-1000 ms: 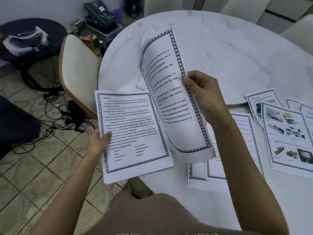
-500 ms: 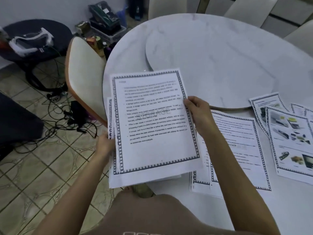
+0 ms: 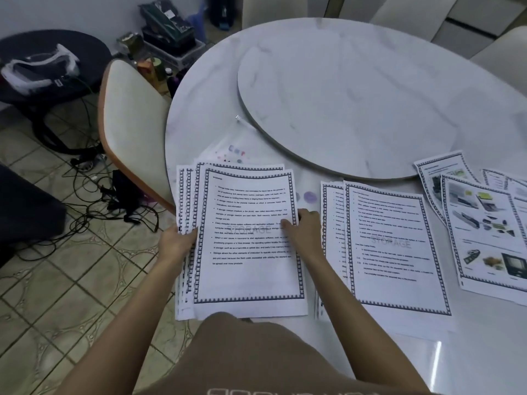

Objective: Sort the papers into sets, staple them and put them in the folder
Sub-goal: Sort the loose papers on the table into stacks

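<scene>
Two hands are holding one stack of bordered papers on the person's side of the turntable, with its near end hanging over the edge of the marble table. The left hand is gripping the stack's left edge, thumb on top. The right hand is pinching the right edge, thumb lying on the top sheet headed "Storage". The sheets are lying fanned and uneven along the left side.

Right of the stack, and also on the near side of the turntable, a second pile of text sheets is lying flat. Beyond that pile, picture pages are overlapping one another, one corner tucking under the turntable's rim. Between the stack and the turntable a translucent sleeve with coloured marks is showing; whether it is the folder I cannot tell.

Left of the turntable a cream chair is standing against the table, with cables trailing on the tiles and a white headset resting on a dark side table.
</scene>
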Motion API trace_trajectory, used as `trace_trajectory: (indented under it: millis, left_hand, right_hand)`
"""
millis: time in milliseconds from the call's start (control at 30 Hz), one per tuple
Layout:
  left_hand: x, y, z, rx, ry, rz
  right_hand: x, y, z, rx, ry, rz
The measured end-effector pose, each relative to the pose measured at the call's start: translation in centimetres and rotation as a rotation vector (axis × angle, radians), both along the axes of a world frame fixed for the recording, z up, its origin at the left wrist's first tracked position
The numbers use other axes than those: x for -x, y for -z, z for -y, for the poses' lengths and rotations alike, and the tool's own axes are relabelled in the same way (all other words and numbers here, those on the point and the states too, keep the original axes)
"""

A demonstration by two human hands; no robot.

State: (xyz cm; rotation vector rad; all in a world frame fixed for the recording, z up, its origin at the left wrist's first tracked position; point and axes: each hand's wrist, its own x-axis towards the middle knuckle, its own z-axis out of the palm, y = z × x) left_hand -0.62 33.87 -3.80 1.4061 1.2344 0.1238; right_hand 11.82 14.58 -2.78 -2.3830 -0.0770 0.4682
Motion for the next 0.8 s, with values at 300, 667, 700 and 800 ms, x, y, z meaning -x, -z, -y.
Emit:
trace_trajectory:
  millis: [300,667,700,800]
  left_hand:
    - [0.1,0.3,-0.3,0.009,0.024,-0.019]
    - [0.9,-0.8,0.1,0.084,0.034,0.116]
    - [1.0,-0.9,0.2,0.093,0.031,0.131]
    - [1.3,-0.8,0.3,0.079,0.031,0.130]
  right_hand:
    - [0.2,-0.3,-0.5,-0.068,0.003,-0.002]
    - [-1.0,-1.2,1.0,-0.219,0.071,0.106]
    - [-1.2,-1.3,1.3,-0.235,0.081,0.109]
    - [-2.1,-1.3,2.1,-0.295,0.100,0.133]
